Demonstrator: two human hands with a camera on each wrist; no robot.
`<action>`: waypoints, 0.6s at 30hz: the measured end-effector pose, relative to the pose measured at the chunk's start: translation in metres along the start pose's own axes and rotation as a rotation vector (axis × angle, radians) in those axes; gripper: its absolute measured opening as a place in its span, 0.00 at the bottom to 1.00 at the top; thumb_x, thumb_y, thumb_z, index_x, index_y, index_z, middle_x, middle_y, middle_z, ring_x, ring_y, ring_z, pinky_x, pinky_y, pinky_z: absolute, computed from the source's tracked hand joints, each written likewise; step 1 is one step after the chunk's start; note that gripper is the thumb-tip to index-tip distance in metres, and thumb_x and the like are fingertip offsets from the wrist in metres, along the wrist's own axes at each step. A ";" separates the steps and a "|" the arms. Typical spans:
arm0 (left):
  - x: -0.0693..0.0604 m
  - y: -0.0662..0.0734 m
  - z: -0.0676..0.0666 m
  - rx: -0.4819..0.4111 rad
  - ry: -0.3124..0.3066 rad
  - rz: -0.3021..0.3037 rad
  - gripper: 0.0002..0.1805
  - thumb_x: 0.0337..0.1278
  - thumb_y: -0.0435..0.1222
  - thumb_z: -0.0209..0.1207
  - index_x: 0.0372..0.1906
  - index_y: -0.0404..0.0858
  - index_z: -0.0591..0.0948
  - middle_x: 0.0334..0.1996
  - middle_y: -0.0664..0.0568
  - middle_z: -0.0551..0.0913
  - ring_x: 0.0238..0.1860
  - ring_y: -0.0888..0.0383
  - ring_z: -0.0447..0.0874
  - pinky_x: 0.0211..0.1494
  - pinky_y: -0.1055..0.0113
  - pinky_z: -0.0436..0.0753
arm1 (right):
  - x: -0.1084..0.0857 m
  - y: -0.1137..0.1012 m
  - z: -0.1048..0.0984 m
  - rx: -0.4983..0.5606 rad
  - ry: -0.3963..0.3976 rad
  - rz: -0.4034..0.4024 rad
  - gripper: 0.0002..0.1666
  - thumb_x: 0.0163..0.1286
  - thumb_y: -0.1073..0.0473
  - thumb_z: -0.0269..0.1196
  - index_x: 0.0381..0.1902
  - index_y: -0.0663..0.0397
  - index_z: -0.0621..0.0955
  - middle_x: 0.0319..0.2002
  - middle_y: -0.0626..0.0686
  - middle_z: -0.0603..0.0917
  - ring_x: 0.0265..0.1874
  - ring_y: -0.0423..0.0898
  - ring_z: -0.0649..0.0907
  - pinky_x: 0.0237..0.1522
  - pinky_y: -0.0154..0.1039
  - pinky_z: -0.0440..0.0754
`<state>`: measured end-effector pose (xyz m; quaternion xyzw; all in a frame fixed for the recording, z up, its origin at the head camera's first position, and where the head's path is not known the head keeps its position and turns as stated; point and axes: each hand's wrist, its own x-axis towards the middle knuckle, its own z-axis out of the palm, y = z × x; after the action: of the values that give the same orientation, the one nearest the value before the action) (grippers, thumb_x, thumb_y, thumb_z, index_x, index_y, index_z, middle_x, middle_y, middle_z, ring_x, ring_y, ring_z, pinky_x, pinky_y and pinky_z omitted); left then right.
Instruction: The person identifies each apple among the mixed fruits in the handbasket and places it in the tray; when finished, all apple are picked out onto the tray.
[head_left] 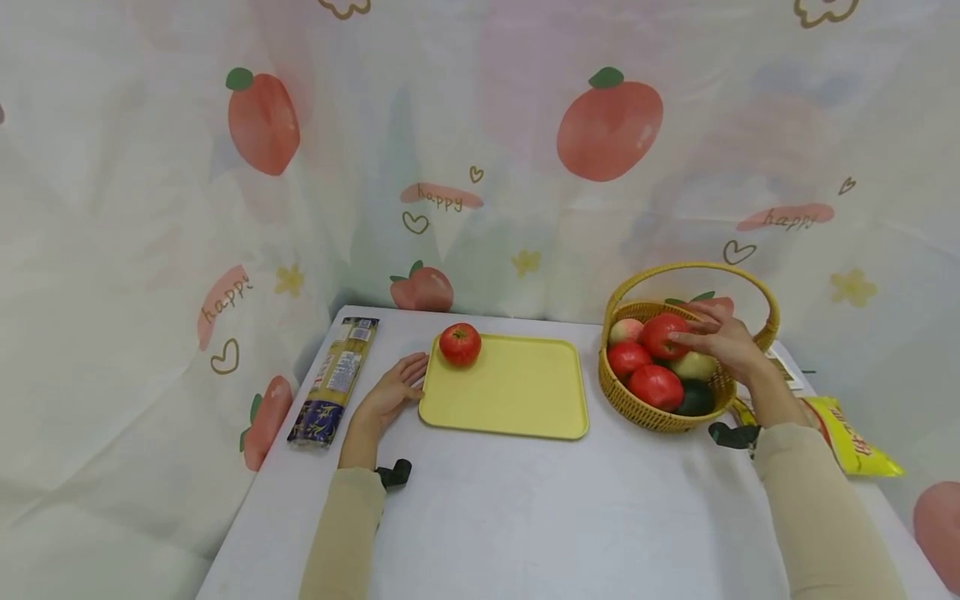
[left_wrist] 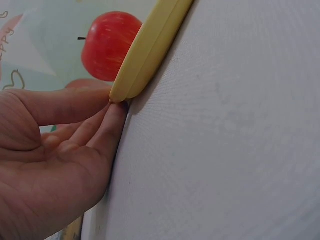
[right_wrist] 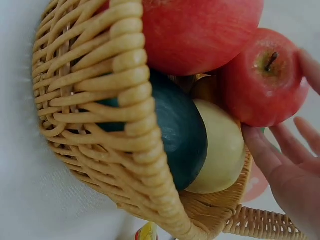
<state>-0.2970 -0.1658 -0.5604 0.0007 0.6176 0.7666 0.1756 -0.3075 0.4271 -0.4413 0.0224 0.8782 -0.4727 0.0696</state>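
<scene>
My left hand [head_left: 392, 390] is at the left edge of a yellow tray [head_left: 502, 392]. The left wrist view shows the thumb and fingers pinching the tray's rim [left_wrist: 131, 82]. A red apple [head_left: 460, 344] sits in the tray's far left corner. Over at the right, my right hand [head_left: 723, 340] reaches over a wicker basket [head_left: 637, 411] and grips another red apple [head_left: 664, 336] on top of the fruit. In the right wrist view, fingers touch this apple [right_wrist: 262, 80] on two sides. Around it lie other red fruit [head_left: 656, 387], a dark green one [head_left: 696, 398] and a pale one [head_left: 693, 367].
A pack of noodles [head_left: 337, 379] lies left of the tray. The basket's arched handle [head_left: 690, 267] rises behind my right hand. A yellow snack bag [head_left: 851, 437] lies beyond the right forearm. Patterned cloth [head_left: 510, 167] hangs behind the white table [head_left: 525, 517].
</scene>
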 end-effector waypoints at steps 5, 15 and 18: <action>0.000 -0.002 0.000 0.000 -0.015 0.018 0.49 0.52 0.07 0.49 0.81 0.34 0.57 0.81 0.41 0.59 0.82 0.47 0.54 0.82 0.53 0.59 | -0.004 0.006 -0.001 0.047 0.040 -0.021 0.60 0.69 0.52 0.73 0.86 0.47 0.49 0.75 0.59 0.71 0.71 0.51 0.74 0.58 0.30 0.82; 0.000 -0.002 0.001 0.016 -0.013 0.021 0.48 0.53 0.08 0.49 0.81 0.34 0.57 0.81 0.41 0.59 0.82 0.48 0.54 0.82 0.53 0.59 | -0.006 0.005 0.003 0.297 0.069 -0.024 0.59 0.68 0.63 0.72 0.85 0.53 0.49 0.55 0.42 0.82 0.41 0.31 0.89 0.49 0.34 0.88; -0.001 -0.001 -0.001 0.010 -0.019 0.023 0.49 0.53 0.08 0.49 0.81 0.34 0.56 0.81 0.41 0.59 0.82 0.48 0.54 0.82 0.54 0.59 | -0.005 0.002 0.008 0.289 0.071 -0.016 0.61 0.68 0.60 0.72 0.86 0.51 0.46 0.69 0.63 0.73 0.39 0.32 0.89 0.50 0.40 0.89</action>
<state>-0.2964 -0.1668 -0.5614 0.0160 0.6196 0.7655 0.1728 -0.3017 0.4220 -0.4464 0.0420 0.8031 -0.5936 0.0308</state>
